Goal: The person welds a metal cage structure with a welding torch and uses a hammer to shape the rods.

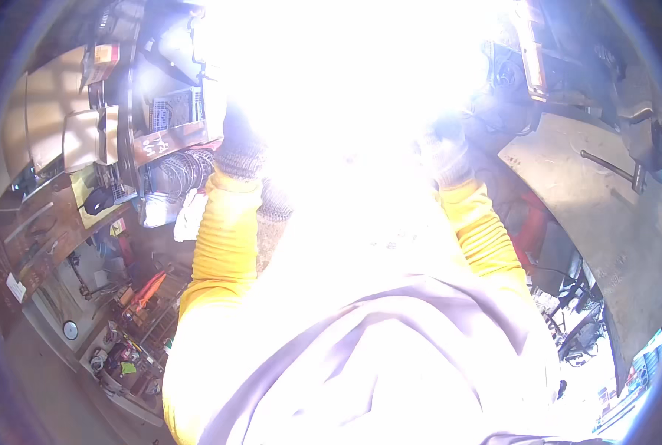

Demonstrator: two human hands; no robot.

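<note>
A blinding white glare fills the upper middle and washes out whatever lies between my hands. At its left edge is my left hand [240, 152] in a grey knit glove, with its fingers lost in the light. My right hand [450, 152], gloved too, reaches into the right edge of the glare, and its fingers cannot be made out. Both arms stretch forward in yellow sleeves [223, 230]. Just right of the left cuff shows a grey knitted patch [276, 202], perhaps a glove. What either hand holds is hidden.
Coiled wire [179, 174], a reddish-brown beam [169, 142], a blue crate [175, 111] and cardboard boxes [86, 139] stand at left. Tools and small items crowd a lower-left shelf [127, 363]. On the right, a metal tabletop [568, 163] carries a vise-like fixture with a bar handle [605, 165].
</note>
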